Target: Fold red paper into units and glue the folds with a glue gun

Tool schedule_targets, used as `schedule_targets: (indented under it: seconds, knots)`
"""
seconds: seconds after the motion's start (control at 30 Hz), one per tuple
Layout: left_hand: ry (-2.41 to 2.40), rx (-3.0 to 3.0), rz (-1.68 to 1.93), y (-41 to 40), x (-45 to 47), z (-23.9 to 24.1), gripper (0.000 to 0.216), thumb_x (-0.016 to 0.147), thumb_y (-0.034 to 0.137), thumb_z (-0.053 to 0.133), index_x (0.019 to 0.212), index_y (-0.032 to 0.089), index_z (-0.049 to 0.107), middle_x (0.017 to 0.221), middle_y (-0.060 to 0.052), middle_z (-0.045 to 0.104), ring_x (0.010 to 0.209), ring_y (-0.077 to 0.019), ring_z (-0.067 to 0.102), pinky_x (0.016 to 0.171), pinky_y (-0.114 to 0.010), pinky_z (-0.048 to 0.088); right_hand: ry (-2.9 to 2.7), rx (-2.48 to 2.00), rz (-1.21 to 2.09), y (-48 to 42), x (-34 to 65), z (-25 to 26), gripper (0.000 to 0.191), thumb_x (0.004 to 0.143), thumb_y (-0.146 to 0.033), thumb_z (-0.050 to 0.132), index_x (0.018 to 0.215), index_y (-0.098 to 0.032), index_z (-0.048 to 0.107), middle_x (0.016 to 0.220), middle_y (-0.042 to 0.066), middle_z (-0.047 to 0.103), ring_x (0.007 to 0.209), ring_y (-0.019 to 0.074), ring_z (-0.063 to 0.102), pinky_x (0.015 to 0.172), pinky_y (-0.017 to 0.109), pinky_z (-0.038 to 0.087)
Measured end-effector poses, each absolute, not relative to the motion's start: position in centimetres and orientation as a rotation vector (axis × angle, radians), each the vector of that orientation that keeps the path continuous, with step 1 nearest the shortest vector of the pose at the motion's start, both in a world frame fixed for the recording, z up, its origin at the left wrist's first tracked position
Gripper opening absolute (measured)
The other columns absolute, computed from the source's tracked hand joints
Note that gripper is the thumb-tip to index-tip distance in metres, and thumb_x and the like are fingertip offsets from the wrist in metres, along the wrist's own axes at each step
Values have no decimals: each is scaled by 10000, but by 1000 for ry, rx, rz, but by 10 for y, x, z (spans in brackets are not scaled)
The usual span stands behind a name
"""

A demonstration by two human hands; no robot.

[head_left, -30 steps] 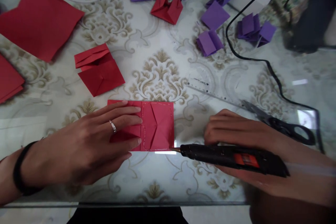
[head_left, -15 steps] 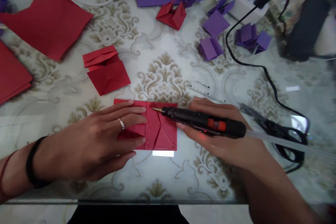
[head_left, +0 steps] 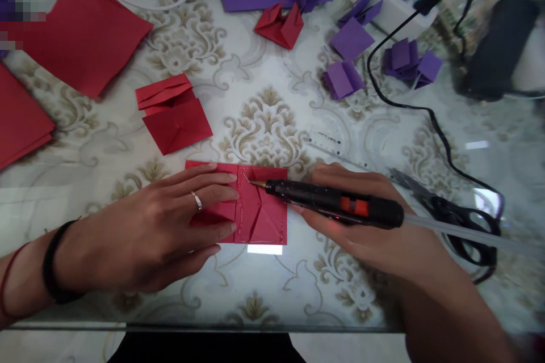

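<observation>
A folded red paper piece (head_left: pixel 266 221) lies on the table before me, with shiny lines of glue along the edges of its right half. Across its left half my left hand (head_left: pixel 166 221) rests flat, fingers stretched out and holding nothing. My right hand (head_left: pixel 361 238) is wrapped round a black hot glue gun (head_left: pixel 336 201) with a red switch. A clear glue stick (head_left: pixel 447 224) runs out of its rear. The gun's brass tip is over the upper part of the right half, with a fine strand of glue trailing from it.
Black-handled scissors (head_left: pixel 460 221) and a clear ruler (head_left: pixel 336 150) lie by my right hand. Folded red paper (head_left: pixel 176 119) sits beyond my left hand. Several purple folded pieces (head_left: pixel 351 39) and a white power block (head_left: pixel 400 3) with black cables (head_left: pixel 434 110) are farther back.
My right hand has shifted the glue gun slightly right and down, drawing its tip away from the top left corner of the right half. The left hand stays put.
</observation>
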State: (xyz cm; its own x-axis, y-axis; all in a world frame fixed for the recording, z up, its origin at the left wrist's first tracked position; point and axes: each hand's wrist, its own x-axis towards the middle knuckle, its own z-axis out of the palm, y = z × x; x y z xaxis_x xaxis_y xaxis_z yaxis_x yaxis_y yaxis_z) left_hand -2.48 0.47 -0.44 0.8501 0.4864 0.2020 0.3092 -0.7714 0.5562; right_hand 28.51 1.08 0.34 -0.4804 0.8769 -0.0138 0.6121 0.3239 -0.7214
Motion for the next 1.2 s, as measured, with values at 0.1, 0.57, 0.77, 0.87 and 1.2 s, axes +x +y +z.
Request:
schedule_targets:
  seconds: [0.1,0.57,0.77,0.87,1.2]
  knots:
    - [591,2492,453,5,-24,-1,212,988,164,592,1162,170,714,1389,-129,652,1390,-315,588,1210,-503,497,-2242,-1337,1046,9,294,8,298,889,-141,696,696,-236,490,649,-53,493,588,128,493,585,283,414]
    - [572,2523,428,9,-24,1,184,981,183,629,1142,178,718,1402,-130,653,1414,-298,565,1231,-488,481,-2450,-1081,1370,15,321,25,301,932,-130,628,690,-229,479,630,-46,506,609,138,474,608,317,382]
    - [572,2510,433,8,-25,-2,214,966,182,656,1171,178,720,1412,-132,651,1415,-311,564,1232,-508,477,-2410,-1021,1460,11,330,23,292,917,-106,580,696,-240,446,614,-50,487,616,153,492,630,341,390]
    - [581,2496,430,8,-25,-2,212,960,180,662,1162,188,726,1397,-129,668,1408,-317,577,1218,-515,492,-2421,-1017,1481,12,332,26,257,948,-158,628,738,-246,507,670,-35,544,650,161,524,625,340,404]
    - [571,2515,453,7,-24,-4,201,965,181,643,1151,188,717,1364,-136,674,1401,-316,581,1234,-506,473,-2452,-991,1331,0,294,27,141,903,-182,628,803,-232,542,745,-31,553,718,169,560,761,353,407]
